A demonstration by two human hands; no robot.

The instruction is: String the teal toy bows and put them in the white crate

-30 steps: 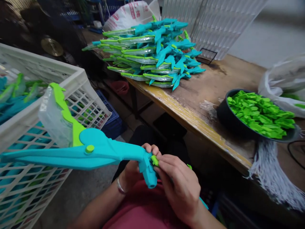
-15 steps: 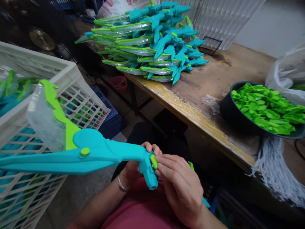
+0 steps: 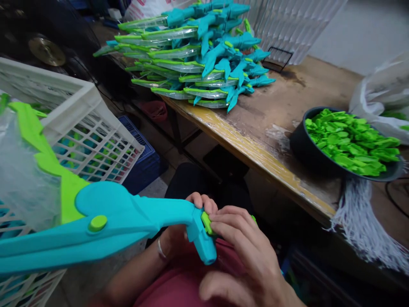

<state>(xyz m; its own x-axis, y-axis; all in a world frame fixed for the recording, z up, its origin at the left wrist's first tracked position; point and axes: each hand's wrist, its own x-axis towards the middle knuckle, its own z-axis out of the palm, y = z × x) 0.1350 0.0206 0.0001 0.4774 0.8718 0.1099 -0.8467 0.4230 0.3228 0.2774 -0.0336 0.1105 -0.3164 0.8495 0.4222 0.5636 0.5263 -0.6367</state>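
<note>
A long turquoise plastic toy part (image 3: 128,209) lies across my lap. A round green button (image 3: 97,223) shows on its side, and a green frame with a clear plastic panel (image 3: 22,162) rises from it at left. My left hand (image 3: 179,232) is wrapped round its narrow bent end from behind, fingertips showing over the top. A small green plastic piece (image 3: 207,222) sits at that end. My right hand (image 3: 247,243) rests its outstretched fingertips on this piece, with the thumb spread away below. Whether the piece is fully seated cannot be seen.
A stack of similar turquoise and green toys (image 3: 204,55) lies on the wooden table (image 3: 255,106). A dark bowl (image 3: 300,147) holds many small green pieces, with white strings (image 3: 361,213) hanging below. At left stands a white crate (image 3: 92,98) of parts, beside a blue crate (image 3: 143,166).
The toy's far end has swung lower and nearer to me. My right thumb has come away from the fingers, which stay on the green piece. The view has shifted slightly.
</note>
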